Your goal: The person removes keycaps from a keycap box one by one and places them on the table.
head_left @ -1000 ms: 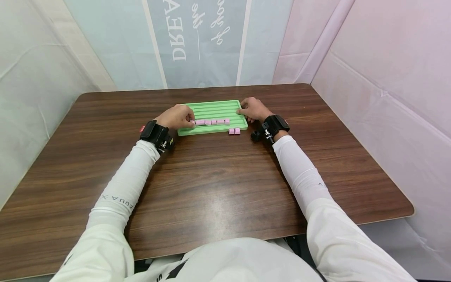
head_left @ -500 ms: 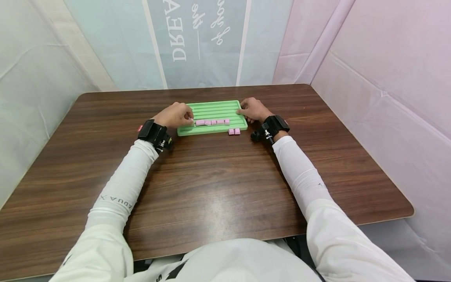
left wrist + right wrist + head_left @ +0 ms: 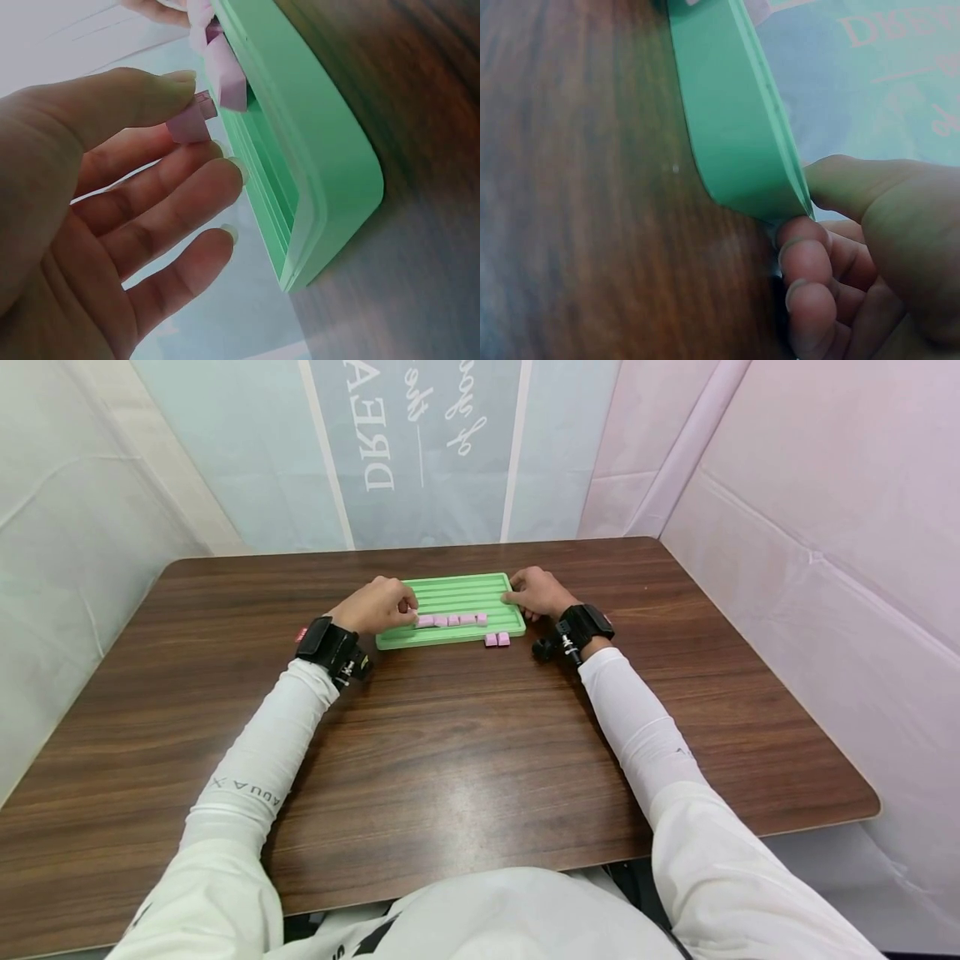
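A green ridged tray lies on the table, with a row of pink keycaps along one of its near grooves. My left hand is over the tray's left end. Between thumb and index finger it pinches one pink keycap, its small stem pointing toward the row; the other fingers are spread apart. At the tray's right side, my right hand grips the edge, thumb over the rim and fingers curled against the outer wall. In the right wrist view, the thumb meets the tray's corner.
Two more pink keycaps sit side by side at the tray's near edge, toward the right. The brown wood-grain table stretches toward the body. A printed curtain hangs behind the table, and pale sheets flank both sides.
My left hand drew back slightly to the left, then returned right toward the end of the keycap row, still pinching the keycap. My right hand has stayed on the tray's edge.
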Motion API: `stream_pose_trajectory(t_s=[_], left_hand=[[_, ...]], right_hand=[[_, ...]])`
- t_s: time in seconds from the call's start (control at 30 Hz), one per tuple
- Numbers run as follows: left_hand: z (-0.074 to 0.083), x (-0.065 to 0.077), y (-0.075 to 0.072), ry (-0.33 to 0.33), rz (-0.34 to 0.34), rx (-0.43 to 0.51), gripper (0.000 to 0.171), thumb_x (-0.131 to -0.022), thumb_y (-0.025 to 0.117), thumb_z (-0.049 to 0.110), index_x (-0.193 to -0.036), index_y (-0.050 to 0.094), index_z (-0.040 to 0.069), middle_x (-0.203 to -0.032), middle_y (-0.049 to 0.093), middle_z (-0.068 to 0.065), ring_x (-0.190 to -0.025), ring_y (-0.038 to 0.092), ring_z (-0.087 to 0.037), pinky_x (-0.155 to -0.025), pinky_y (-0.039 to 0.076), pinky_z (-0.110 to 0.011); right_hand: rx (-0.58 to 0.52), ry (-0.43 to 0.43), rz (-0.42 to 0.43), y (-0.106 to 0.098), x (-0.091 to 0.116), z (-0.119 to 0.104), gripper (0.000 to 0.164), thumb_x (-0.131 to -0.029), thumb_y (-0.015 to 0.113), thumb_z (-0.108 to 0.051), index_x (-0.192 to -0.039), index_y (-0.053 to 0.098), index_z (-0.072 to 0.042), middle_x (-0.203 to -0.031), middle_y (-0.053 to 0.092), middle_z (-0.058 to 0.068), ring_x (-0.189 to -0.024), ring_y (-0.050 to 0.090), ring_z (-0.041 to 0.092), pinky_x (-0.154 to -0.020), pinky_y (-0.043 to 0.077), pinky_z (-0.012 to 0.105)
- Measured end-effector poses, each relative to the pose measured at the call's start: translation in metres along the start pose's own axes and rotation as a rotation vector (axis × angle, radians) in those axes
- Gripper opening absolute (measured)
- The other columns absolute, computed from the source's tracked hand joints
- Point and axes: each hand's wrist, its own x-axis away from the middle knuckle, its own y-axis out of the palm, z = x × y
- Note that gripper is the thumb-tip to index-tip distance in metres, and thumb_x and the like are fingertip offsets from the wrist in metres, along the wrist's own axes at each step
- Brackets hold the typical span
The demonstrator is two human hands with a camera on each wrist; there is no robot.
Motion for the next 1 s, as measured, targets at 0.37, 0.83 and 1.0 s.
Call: stream_pose_trajectory(t_s=[0.37, 0.83, 1.0], left_hand=[[0.012, -0.005, 0.011, 0.049, 0.018, -0.026, 0.018, -0.093, 0.061, 0.018, -0.105, 0.067, 0.005, -0.095, 0.065, -0.010, -0.081, 0.056, -0.022, -0.078, 0.047, -0.037], [0.029, -0.012, 0.023, 0.148, 0.010, -0.051, 0.015, -0.092, 0.063, 0.017, -0.100, 0.068, 0.006, -0.088, 0.065, -0.007, -0.076, 0.053, -0.019, -0.074, 0.045, -0.034], [0.034, -0.013, 0.025, 0.153, 0.022, -0.049, 0.014, -0.092, 0.063, 0.016, -0.100, 0.068, 0.006, -0.089, 0.066, -0.007, -0.076, 0.053, -0.019, -0.073, 0.045, -0.034]], right_hand=[[-0.004, 0.011, -0.006, 0.001, 0.000, 0.001, 0.056, -0.094, 0.060, -0.034, -0.137, 0.047, -0.001, -0.069, 0.059, 0.003, -0.056, 0.055, 0.016, -0.054, 0.049, 0.030], [0.007, 0.011, 0.001, 0.000, 0.001, 0.001, 0.056, -0.094, 0.060, -0.035, -0.137, 0.048, -0.001, -0.073, 0.060, 0.005, -0.057, 0.056, 0.015, -0.054, 0.050, 0.029], [-0.006, 0.001, 0.006, 0.000, 0.001, 0.000, 0.055, -0.094, 0.060, -0.033, -0.137, 0.047, 0.000, -0.072, 0.060, 0.005, -0.056, 0.056, 0.015, -0.053, 0.049, 0.029]])
